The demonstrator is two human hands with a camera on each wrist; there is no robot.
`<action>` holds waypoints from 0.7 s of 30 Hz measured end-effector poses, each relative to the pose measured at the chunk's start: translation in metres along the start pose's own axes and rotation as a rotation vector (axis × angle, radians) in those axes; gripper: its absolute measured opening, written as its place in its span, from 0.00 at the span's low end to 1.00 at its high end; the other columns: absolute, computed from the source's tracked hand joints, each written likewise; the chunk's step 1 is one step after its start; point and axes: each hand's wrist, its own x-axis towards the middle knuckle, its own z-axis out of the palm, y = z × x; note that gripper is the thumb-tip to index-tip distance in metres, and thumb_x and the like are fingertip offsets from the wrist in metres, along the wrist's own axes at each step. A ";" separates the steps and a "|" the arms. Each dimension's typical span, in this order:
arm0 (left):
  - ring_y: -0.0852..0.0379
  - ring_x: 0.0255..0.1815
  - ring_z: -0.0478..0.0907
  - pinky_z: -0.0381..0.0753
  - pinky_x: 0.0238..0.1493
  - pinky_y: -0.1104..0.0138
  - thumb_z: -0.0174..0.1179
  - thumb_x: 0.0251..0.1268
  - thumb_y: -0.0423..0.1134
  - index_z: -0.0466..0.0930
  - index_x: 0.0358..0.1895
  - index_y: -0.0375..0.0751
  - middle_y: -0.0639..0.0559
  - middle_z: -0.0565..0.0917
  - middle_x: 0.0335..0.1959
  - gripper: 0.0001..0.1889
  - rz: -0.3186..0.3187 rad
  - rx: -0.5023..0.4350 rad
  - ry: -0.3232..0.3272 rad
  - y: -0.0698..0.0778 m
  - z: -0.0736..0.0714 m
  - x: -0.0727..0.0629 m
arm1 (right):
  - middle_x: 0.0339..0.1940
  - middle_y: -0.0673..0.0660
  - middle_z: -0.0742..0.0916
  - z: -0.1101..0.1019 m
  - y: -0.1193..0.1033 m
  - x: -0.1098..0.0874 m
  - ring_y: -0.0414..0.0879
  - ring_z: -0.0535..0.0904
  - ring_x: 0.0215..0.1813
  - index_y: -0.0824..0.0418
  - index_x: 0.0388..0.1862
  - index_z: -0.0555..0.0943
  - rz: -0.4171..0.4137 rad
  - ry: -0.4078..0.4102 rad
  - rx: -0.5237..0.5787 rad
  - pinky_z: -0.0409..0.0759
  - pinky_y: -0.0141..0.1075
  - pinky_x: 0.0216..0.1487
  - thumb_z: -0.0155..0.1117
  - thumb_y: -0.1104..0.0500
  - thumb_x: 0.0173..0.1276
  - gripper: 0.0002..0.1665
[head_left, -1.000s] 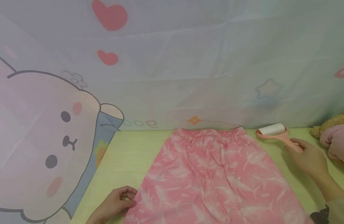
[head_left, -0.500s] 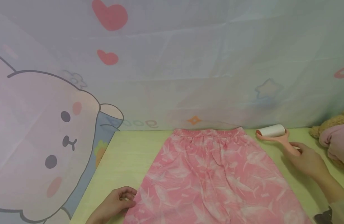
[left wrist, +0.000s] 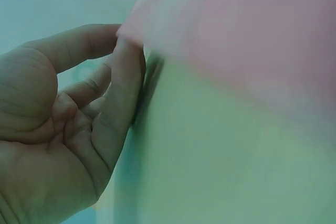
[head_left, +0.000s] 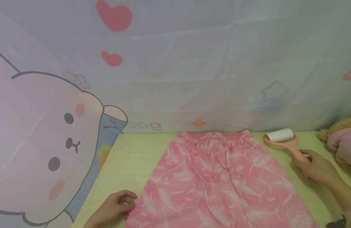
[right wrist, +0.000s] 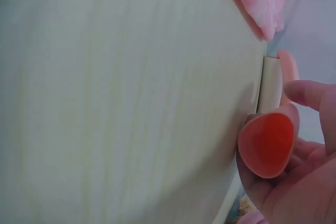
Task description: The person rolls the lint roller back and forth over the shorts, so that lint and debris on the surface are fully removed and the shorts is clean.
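A pink garment [head_left: 215, 183] with pale prints and a gathered elastic waistband lies spread out, its lower part cut off by the head view. At its left edge is my left hand [head_left: 113, 207]; in the left wrist view thumb and forefinger pinch a bit of the pink fabric [left wrist: 236, 30]. To the garment's right, my right hand [head_left: 319, 166] holds a lint roller [head_left: 281, 135] by its peach handle, the white roll toward the wall. The right wrist view looks onto the hollow handle end [right wrist: 268, 145], with my fingers and thumb around it.
The garment lies on a pale yellow-green table [head_left: 135, 158]. Behind it hangs a printed cloth [head_left: 178, 63] with hearts and a cartoon animal. A plush toy [head_left: 345, 144] in pink clothing sits at the right edge, near my right wrist.
My right hand and the lint roller have shifted slightly toward me. The left hand has moved a little to the left at the garment's edge. The head view has turned slightly.
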 end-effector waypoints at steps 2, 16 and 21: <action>0.48 0.35 0.84 0.87 0.36 0.58 0.68 0.68 0.33 0.78 0.58 0.28 0.45 0.84 0.38 0.19 0.018 -0.017 -0.004 0.000 -0.004 -0.001 | 0.48 0.75 0.84 -0.003 0.002 -0.002 0.50 0.81 0.34 0.81 0.75 0.57 -0.008 -0.006 -0.006 0.76 0.41 0.30 0.55 0.35 0.78 0.54; 0.41 0.45 0.85 0.87 0.42 0.55 0.63 0.75 0.38 0.77 0.60 0.27 0.39 0.84 0.44 0.19 0.171 0.114 0.132 0.064 -0.009 0.030 | 0.65 0.86 0.70 -0.024 -0.027 0.002 0.82 0.70 0.58 0.77 0.77 0.59 -0.128 0.149 -0.108 0.76 0.68 0.41 0.56 0.38 0.80 0.49; 0.44 0.52 0.84 0.85 0.47 0.54 0.62 0.77 0.42 0.79 0.63 0.37 0.44 0.85 0.50 0.19 0.299 0.334 0.244 0.101 0.005 0.059 | 0.68 0.85 0.69 -0.027 -0.056 0.011 0.85 0.70 0.57 0.71 0.79 0.61 -0.233 0.206 -0.155 0.72 0.73 0.42 0.60 0.38 0.78 0.48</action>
